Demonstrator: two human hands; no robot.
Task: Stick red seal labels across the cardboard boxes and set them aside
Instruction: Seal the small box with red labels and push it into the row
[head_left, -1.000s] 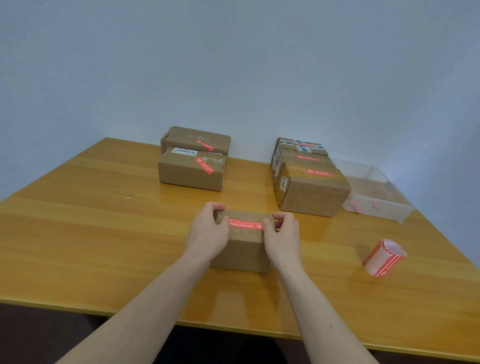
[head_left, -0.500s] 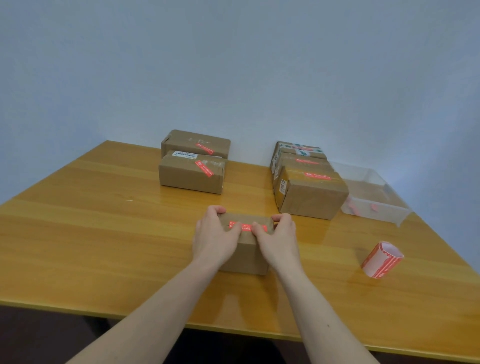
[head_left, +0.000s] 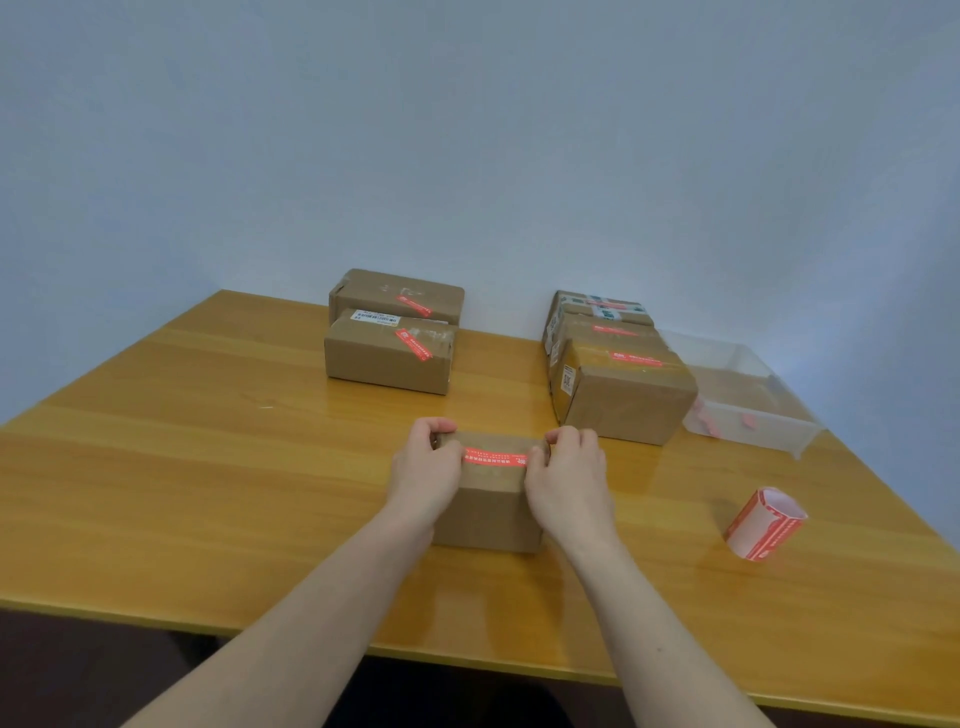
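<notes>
Gripping the near cardboard box (head_left: 488, 512) at both ends: left hand (head_left: 425, 475) curled round the left end, fingers hooked over the far top edge, right hand (head_left: 566, 480) curled round the right end likewise. Red seal label (head_left: 494, 457) lying flat across the box top between the thumbs, apparently stuck down already. Box resting on the wooden table (head_left: 208, 467), near the front edge. Likely next: setting it aside. Farther back, two labelled boxes (head_left: 389, 356) on the left and a labelled stack (head_left: 623, 395) on the right, all bearing red seals. Label roll (head_left: 763, 525) idle to the right, near a clear tray (head_left: 753, 410). No unlabelled box evident; task seemingly near its end.
</notes>
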